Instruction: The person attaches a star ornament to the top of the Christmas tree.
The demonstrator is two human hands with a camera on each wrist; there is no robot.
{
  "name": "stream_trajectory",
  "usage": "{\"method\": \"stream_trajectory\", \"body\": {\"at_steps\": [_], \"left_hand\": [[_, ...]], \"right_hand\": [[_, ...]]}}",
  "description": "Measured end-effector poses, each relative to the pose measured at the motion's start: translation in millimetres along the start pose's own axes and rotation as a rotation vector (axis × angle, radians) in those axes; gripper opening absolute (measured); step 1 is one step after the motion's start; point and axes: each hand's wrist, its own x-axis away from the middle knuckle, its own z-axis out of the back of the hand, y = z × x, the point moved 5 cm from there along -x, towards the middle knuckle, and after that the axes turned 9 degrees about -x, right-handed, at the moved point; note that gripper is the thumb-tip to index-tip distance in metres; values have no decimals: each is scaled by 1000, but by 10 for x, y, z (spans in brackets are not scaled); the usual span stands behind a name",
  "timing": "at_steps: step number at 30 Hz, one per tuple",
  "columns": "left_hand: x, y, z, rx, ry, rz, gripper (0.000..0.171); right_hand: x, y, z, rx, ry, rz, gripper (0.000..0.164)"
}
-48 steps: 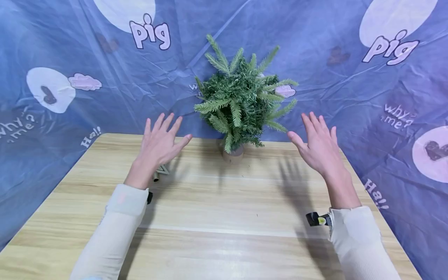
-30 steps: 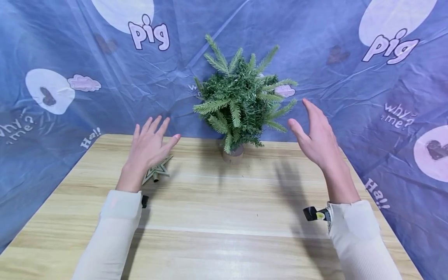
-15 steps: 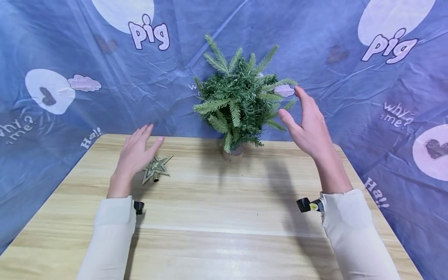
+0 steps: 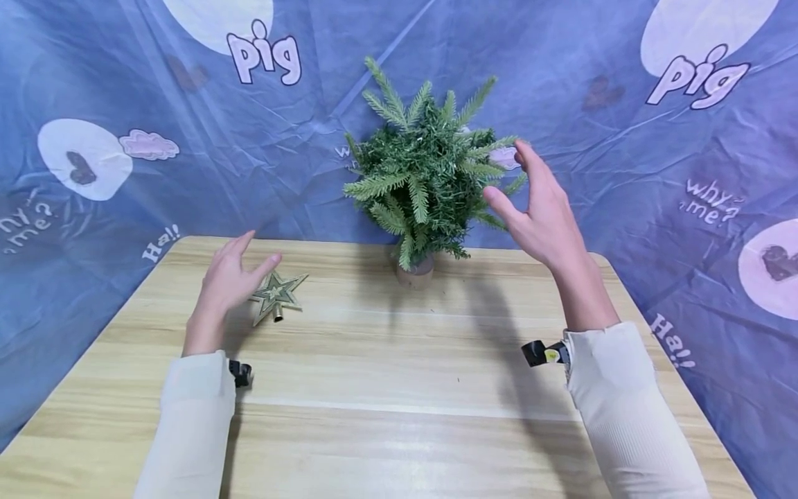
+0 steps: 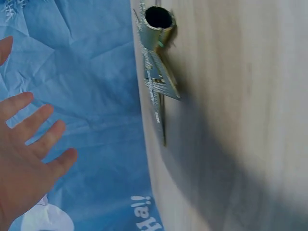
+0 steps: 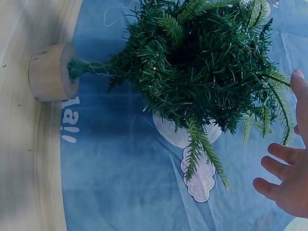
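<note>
While the left hand (image 4: 227, 277) hangs fingers spread, grip empty, just left of the gold star (image 4: 274, 292), right hand (image 4: 548, 222) holds nothing, thumb and forefinger apart, at the tree (image 4: 430, 173)'s right side; contact unclear. Tree stands far centre on the table (image 4: 399, 367). Probably best: touch it softly, keeping the wooden base (image 4: 414, 276) steady.

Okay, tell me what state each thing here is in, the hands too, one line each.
Artificial pine tree: upright on its wooden base
Gold star topper: on the table, off the tree, socket empty
Left hand: fingers apart, holding nothing
Right hand: holding nothing, contact with tree unclear
Blue printed backdrop: hanging, wrinkled
</note>
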Motion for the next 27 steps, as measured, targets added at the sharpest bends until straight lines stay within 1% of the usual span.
{"method": "stream_trajectory", "body": {"at_steps": [5, 11, 14, 18, 21, 24, 27], "left_hand": [[23, -73, -26, 6, -18, 9, 92], [56, -187, -59, 62, -52, 31, 90], [76, -252, -74, 95, -67, 51, 91], [99, -332, -90, 163, -86, 85, 94], [114, -383, -107, 242, -102, 108, 94], [127, -429, -133, 305, -124, 131, 94], [139, -468, -174, 320, -163, 146, 95]], "right_hand": [[-25, -24, -13, -19, 13, 12, 78], [-75, -50, -60, -53, 28, 40, 77], [-90, -58, -81, -71, 38, 44, 76], [-116, -72, -105, -107, 42, 62, 75], [-136, -71, -125, -146, 34, 66, 75], [-148, -61, -143, -173, 29, 50, 75], [-167, -64, -157, -181, 34, 34, 77]]}}
